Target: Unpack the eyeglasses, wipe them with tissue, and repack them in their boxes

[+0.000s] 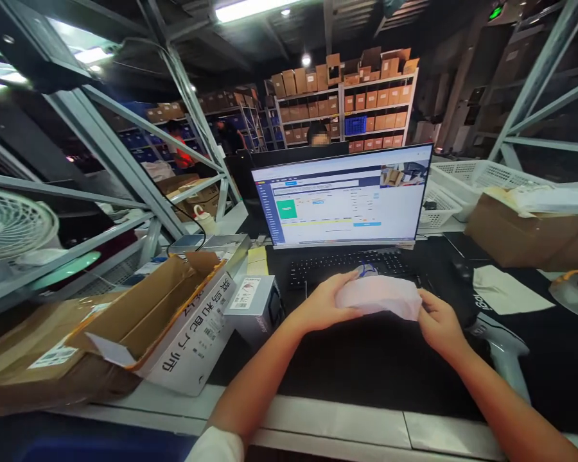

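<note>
Both hands hold a white, soft-looking sleeve (383,295) above the black desk mat, just in front of the keyboard (351,262). My left hand (330,300) grips its left end, thumb along the underside. At the other end, the fingers of my right hand (433,314) pinch the edge. A small clear piece with blue lines (367,271) shows at the sleeve's upper left; I cannot tell what it is. Left of my left forearm stands a grey box (250,308) with a barcode label. A white handheld scanner (503,353) lies beside my right forearm.
An open carton (187,333) and a flattened-looking brown parcel (52,353) sit at left, near a fan (14,224). Behind the keyboard stands a lit monitor (341,199). White baskets (486,176) and a brown carton (534,231) are at right. Other people are in the background.
</note>
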